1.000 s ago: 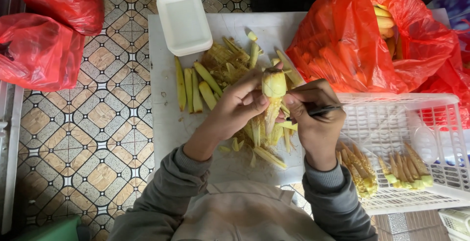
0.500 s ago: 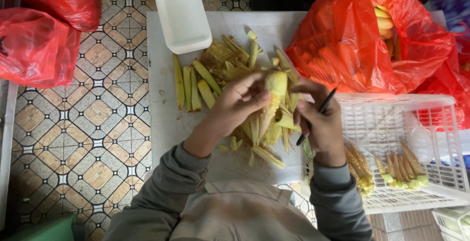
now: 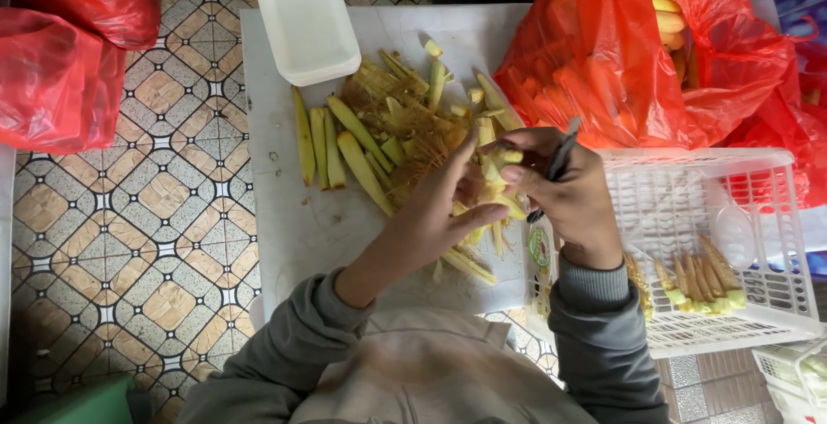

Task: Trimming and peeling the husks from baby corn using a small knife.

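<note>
Seeing white tabletop (image 3: 293,226) sitting over patterned tiled floor (image 3: 129,243). Orange bag (image 3: 620,53) bulging at far right, crowding right hand. Red bags (image 3: 60,62) lying on floor at left. White basket (image 3: 732,243) sitting just beside right hand, peeled corn lying inside. White tray (image 3: 307,21) resting at far edge. Husk pile (image 3: 388,131) spreading under both hands. Left hand (image 3: 439,217) curling around baby corn (image 3: 495,170), above pile. Right hand (image 3: 568,191) pinching husk tip, also gripping dark knife (image 3: 560,159).

round green-white label (image 3: 540,247) at board edge
</note>
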